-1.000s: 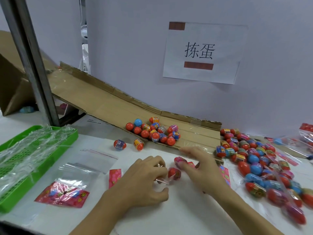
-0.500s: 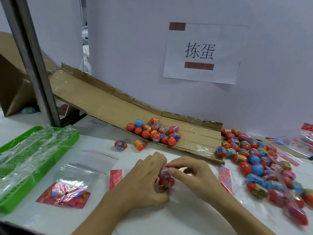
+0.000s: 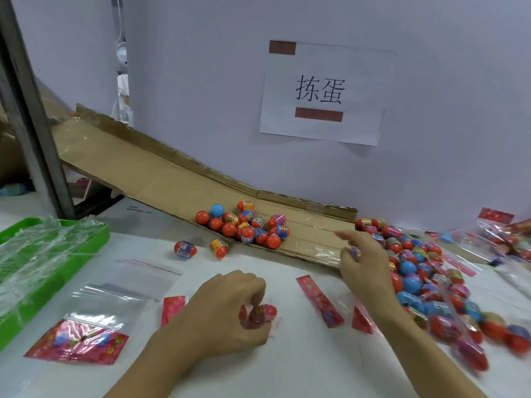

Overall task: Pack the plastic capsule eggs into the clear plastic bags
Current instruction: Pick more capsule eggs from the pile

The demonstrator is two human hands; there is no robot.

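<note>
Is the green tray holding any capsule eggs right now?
No. The green tray holds only crumpled clear plastic bags; no eggs show in it.

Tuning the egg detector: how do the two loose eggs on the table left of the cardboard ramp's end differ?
The left loose egg lies on its side, with a blue-and-white label band facing the camera. The right loose egg sits more upright and tilted, with a yellow-orange band over a red lower half. The left one is farther from the cardboard ramp; the right one is nearly at its edge. Both are mostly red, similar in size, unbagged, and touched by neither hand.
</note>
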